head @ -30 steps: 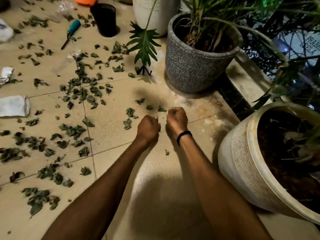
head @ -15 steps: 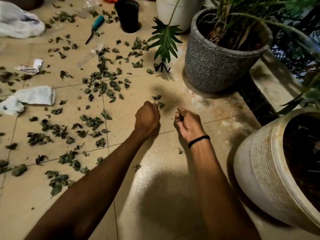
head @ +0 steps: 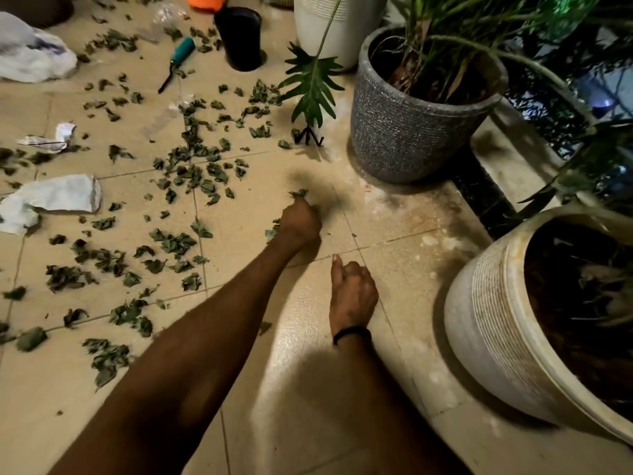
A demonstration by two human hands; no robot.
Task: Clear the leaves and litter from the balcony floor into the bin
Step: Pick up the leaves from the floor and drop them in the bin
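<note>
Left hand is clenched low on the balcony floor, leaves poking out at twelve o'clock. Right hand sits curled at its five o'clock, contents unclear. More leaves spread from the left hand's eight to eleven o'clock, their band running seven to twelve, nearer that hand

Dim warm light — sheen on floor tiles, soft shadows; left-edge leaves blurred.

a grey planter stands beside a white pot; a black cup near a teal-handled tool.
</note>
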